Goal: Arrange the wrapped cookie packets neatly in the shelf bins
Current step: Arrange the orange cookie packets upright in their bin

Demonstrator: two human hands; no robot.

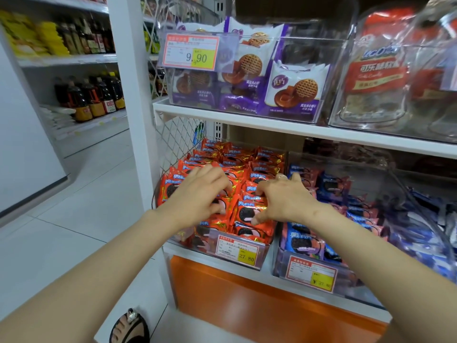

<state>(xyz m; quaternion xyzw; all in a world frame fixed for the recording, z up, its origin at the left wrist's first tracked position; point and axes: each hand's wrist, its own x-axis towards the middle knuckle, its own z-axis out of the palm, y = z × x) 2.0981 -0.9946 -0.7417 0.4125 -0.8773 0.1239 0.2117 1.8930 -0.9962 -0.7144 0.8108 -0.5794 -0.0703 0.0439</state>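
A clear bin on the lower shelf holds several rows of orange wrapped cookie packets. My left hand rests on the packets in the bin's left half, its fingers spread and bent down onto them. My right hand lies over the bin's right half, fingertips and thumb touching the packets there. Neither hand lifts a packet. To the right, a second clear bin holds blue and pink wrapped cookie packets.
The upper shelf carries a clear bin of purple waffle cookie packets and a bin of red bags. A white post and wire mesh side panel stand left. An orange base panel lies below.
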